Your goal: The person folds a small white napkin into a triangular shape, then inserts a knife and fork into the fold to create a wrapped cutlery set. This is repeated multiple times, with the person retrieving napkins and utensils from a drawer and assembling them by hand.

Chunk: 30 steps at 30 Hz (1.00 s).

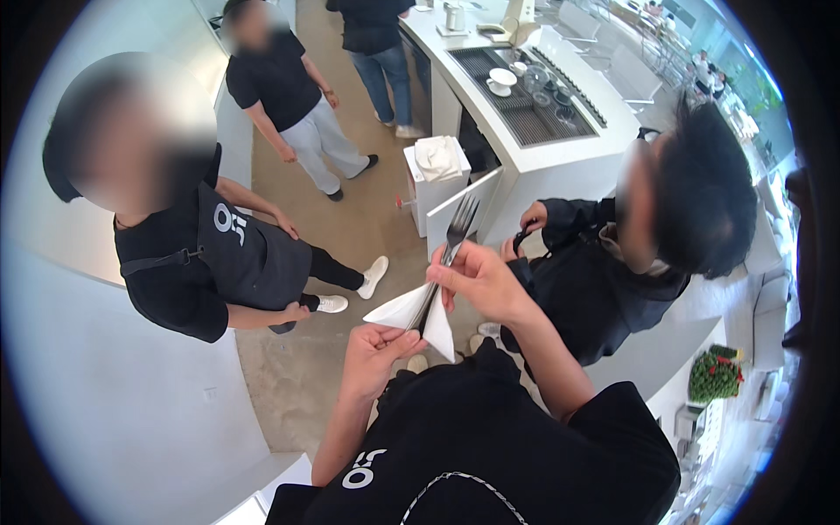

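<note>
Between my hands is a metal fork [462, 222], its tines pointing up and away from me, bundled with what looks like more cutlery. A white paper napkin [396, 311] lies folded about the handles, its corners spread to both sides. My left hand [377, 357] pinches the lower end of the handles and the napkin between thumb and fingers. Higher up, my right hand [482, 279] grips the fork's neck just below the tines. Whether a knife or a second fork lies under the top one, I cannot tell.
A person in an apron [262, 262] stands at left, two others farther back, and a person in a black jacket [577, 295] close at right. A white counter [545, 157] holds a drain grate with cups. Below it are an open cabinet door [459, 203] and a white bin with a cloth [438, 159].
</note>
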Available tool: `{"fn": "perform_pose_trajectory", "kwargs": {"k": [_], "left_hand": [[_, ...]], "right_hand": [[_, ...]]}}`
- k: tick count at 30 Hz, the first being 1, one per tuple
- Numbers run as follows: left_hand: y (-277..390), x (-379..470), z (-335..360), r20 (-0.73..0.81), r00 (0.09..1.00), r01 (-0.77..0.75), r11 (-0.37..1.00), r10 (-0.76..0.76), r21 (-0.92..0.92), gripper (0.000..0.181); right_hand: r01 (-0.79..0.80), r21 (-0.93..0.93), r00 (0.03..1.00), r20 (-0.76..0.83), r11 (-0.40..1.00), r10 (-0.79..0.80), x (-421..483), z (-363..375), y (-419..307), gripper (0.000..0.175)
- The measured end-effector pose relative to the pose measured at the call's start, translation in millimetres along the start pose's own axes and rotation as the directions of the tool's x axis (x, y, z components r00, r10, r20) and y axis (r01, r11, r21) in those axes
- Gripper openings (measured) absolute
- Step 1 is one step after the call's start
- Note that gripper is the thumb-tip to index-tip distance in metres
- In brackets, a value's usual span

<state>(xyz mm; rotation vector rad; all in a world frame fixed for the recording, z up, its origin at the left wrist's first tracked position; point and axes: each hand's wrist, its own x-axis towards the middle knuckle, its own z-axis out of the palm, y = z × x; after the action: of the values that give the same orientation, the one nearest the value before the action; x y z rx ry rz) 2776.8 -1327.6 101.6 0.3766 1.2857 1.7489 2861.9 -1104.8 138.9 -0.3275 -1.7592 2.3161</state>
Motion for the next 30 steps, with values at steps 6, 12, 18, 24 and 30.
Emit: {"fn": "perform_pose_trajectory", "kwargs": {"k": [6, 12, 18, 24, 30], "left_hand": [[21, 1, -10, 0.063, 0.998, -0.008, 0.995, 0.014, -0.103, 0.023], [19, -1, -37, 0.209, 0.974, 0.123, 0.976, -0.085, -0.177, 0.024], [10, -9, -45, 0.313, 0.917, 0.259, 0.966, -0.248, 0.007, 0.02], [1, -31, -18, 0.459, 0.819, 0.342, 0.935, -0.344, 0.09, 0.03], [-53, -95, 29, 0.646, 0.627, 0.35, 0.898, -0.435, 0.265, 0.027]], "right_hand": [[0.002, -0.014, 0.998, -0.067, 1.0, -0.003, 4, 27, -11, 0.015], [-0.023, -0.021, 0.99, -0.143, 1.0, 0.02, -13, 41, -8, 0.015], [-0.025, -0.128, 0.958, -0.288, 0.991, -0.013, -61, 55, -1, 0.017], [0.088, 0.02, 0.852, -0.52, 0.996, -0.065, -136, 69, 7, 0.024], [0.241, 0.058, 0.476, -0.877, 0.969, -0.066, -323, 96, 28, 0.023]]}}
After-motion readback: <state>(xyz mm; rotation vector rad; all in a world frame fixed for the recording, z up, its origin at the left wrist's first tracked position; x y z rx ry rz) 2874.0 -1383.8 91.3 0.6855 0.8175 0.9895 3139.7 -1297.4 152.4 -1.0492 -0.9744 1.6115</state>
